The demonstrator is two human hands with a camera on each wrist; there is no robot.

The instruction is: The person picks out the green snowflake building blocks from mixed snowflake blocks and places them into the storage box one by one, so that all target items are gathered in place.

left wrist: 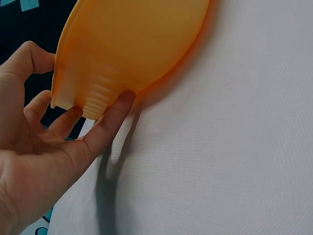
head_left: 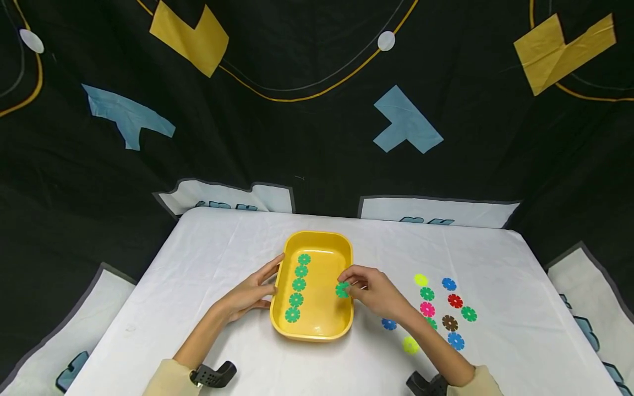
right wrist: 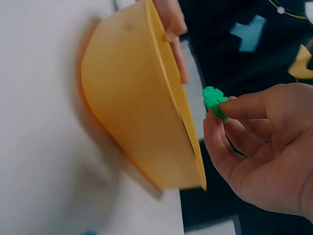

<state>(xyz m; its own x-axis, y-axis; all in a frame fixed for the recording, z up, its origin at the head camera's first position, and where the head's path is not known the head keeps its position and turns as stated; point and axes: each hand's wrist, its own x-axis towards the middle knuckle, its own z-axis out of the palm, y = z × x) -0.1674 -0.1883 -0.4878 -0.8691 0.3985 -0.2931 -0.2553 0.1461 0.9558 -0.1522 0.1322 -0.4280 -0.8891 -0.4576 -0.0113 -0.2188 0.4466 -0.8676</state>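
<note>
A yellow tray [head_left: 317, 329] stands on the white-covered table, with a column of several green notched discs [head_left: 299, 284] along the left of its floor. My left hand [head_left: 246, 296] holds the tray's left side, with digits at the rim and against the outer wall, as the left wrist view [left wrist: 58, 142] shows. Over the tray's right side, my right hand [head_left: 373, 289] pinches another green notched disc [right wrist: 213, 100] between thumb and fingertips. In the right wrist view this disc is above the rim.
Loose notched discs lie right of the tray: red [head_left: 455, 301], brown [head_left: 449, 323], pink [head_left: 427, 309], blue [head_left: 456, 341], yellow [head_left: 410, 345] and green [head_left: 468, 314]. My right forearm passes over some of them. A black curtain [head_left: 307, 154] hangs behind the table.
</note>
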